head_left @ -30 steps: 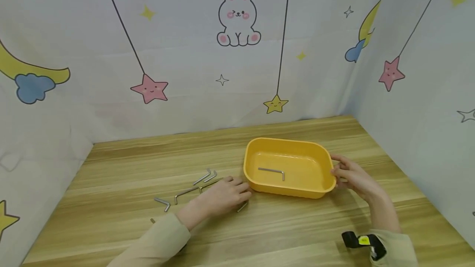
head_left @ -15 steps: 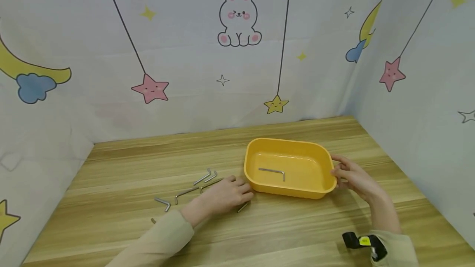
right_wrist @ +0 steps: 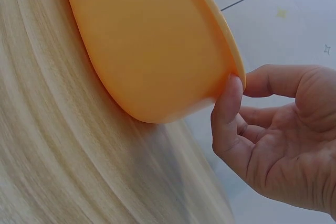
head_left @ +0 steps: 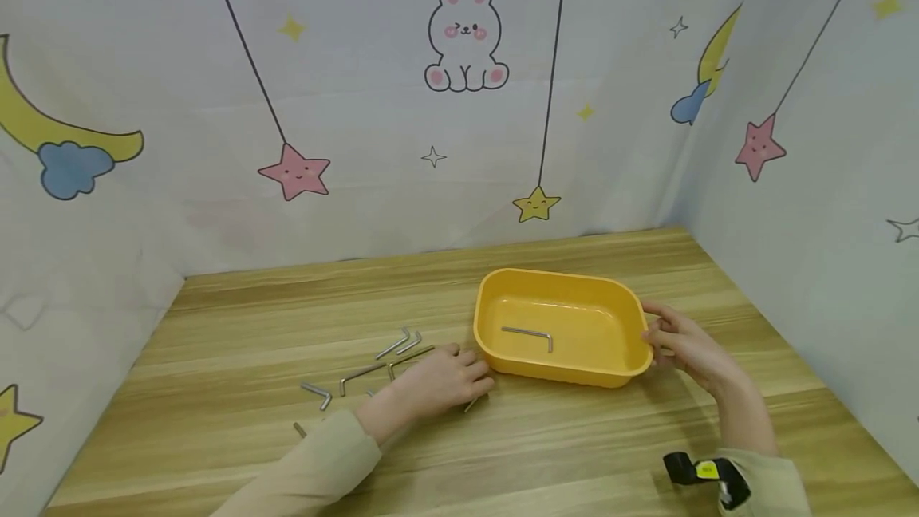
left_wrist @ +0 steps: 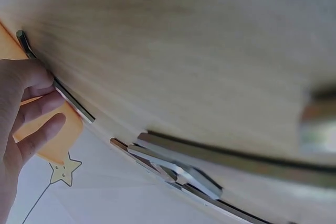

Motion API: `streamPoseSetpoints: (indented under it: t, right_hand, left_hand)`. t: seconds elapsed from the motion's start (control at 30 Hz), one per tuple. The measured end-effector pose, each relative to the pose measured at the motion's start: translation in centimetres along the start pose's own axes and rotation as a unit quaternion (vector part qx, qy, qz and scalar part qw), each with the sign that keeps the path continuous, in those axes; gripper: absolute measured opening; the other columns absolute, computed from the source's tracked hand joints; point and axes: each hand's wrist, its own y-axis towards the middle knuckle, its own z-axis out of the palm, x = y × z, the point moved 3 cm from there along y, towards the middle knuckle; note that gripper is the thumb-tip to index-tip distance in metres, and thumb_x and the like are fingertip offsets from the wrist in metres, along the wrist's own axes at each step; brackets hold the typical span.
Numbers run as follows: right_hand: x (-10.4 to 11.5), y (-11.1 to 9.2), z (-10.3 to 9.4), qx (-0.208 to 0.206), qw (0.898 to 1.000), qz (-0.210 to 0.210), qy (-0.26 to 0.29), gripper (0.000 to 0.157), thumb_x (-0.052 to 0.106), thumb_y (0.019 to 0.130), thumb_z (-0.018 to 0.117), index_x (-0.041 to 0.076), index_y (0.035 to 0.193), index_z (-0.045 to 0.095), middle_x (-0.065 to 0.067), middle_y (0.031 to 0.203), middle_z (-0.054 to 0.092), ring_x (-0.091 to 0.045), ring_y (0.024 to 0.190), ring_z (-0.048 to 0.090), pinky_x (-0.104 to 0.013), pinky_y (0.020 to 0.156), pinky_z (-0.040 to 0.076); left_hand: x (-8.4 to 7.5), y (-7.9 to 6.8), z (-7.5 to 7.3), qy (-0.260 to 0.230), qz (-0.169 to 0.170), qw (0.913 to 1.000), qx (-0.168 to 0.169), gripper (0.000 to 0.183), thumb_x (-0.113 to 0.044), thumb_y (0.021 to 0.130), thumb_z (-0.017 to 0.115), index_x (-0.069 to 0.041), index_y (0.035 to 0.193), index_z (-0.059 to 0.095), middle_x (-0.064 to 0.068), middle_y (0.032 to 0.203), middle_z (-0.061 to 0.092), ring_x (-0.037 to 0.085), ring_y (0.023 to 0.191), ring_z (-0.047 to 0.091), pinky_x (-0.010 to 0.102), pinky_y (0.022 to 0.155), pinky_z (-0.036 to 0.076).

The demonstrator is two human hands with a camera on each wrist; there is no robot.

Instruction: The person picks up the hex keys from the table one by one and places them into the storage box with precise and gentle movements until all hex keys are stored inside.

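Note:
My left hand is low over the wooden table, close to the front left corner of a yellow tray. Between its thumb and fingers it pinches a hex key, whose middle is covered by the thumb in the left wrist view. In the head view only one end shows below the fingers. My right hand grips the tray's right rim, thumb on one side of the wall and fingers on the other, as the right wrist view shows. Inside the tray lies one long hex key.
Several loose hex keys lie left of the tray, among them a short silver one and a longer darker one. The left sleeve partly covers another. A printed cloth closes off the back and sides.
The left hand has shifted very slightly right, and the sleeve now uncovers part of another hex key. The right hand and tray stay in place; the head view drifts a little.

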Motion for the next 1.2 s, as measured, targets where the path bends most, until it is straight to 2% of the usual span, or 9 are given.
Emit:
streamPoseSetpoints:
  t: [0.13, 0.4, 0.73, 0.97, 1.2]
  right_hand:
    - [-0.11, 0.00, -0.06, -0.003, 1.000, 0.001, -0.002, 0.068, 0.013, 0.097, 0.050, -0.001, 0.151, 0.012, -0.004, 0.090, 0.046, -0.007, 0.071, 0.050, -0.030, 0.069, 0.056]
    - [-0.23, 0.12, -0.08, -0.001, 1.000, -0.001, 0.002, 0.068, 0.013, 0.097, 0.050, -0.002, 0.151, 0.012, -0.002, 0.090, 0.047, -0.006, 0.070, 0.051, -0.029, 0.069, 0.056]
    - [-0.31, -0.05, 0.01, -0.001, 1.000, -0.002, 0.001, 0.067, 0.014, 0.098, 0.049, -0.001, 0.151, 0.012, -0.003, 0.090, 0.048, -0.007, 0.069, 0.051, -0.032, 0.069, 0.057]
    - [-0.27, -0.04, 0.08, -0.002, 1.000, -0.002, 0.001, 0.067, 0.014, 0.098, 0.049, -0.001, 0.152, 0.012, -0.004, 0.090, 0.048, -0.007, 0.069, 0.051, -0.031, 0.069, 0.057]
    - [-0.13, -0.07, 0.08, -0.001, 1.000, -0.003, -0.002, 0.067, 0.014, 0.098, 0.049, -0.001, 0.152, 0.012, -0.004, 0.090, 0.048, -0.007, 0.070, 0.051, -0.032, 0.069, 0.057]
  left_hand:
    - [-0.06, 0.11, 0.00, 0.002, -0.001, 1.0000, 0.008, 0.010, -0.029, 0.098, 0.047, -0.026, 0.103, 0.056, -0.013, 0.103, 0.062, 0.007, 0.089, 0.057, 0.021, 0.063, 0.039]
    - [-0.11, -0.09, -0.06, -0.016, -0.010, 0.9998, 0.010, 0.013, -0.022, 0.092, 0.058, -0.025, 0.105, 0.056, -0.012, 0.104, 0.061, 0.007, 0.090, 0.057, 0.022, 0.064, 0.040]
    - [-0.09, -0.11, -0.26, -0.034, -0.018, 0.9992, 0.010, 0.015, -0.022, 0.091, 0.060, -0.025, 0.105, 0.057, -0.012, 0.106, 0.062, 0.007, 0.090, 0.059, 0.022, 0.064, 0.038]
    - [-0.26, -0.13, -0.58, -0.023, -0.019, 0.9994, -0.020, 0.015, -0.020, 0.089, 0.061, -0.024, 0.103, 0.056, -0.012, 0.101, 0.061, 0.006, 0.086, 0.060, 0.021, 0.064, 0.040]
    - [-0.27, -0.02, -0.93, -0.037, -0.027, 0.9981, -0.041, 0.012, -0.021, 0.090, 0.060, -0.024, 0.102, 0.057, -0.013, 0.099, 0.061, 0.007, 0.085, 0.059, 0.021, 0.065, 0.043]
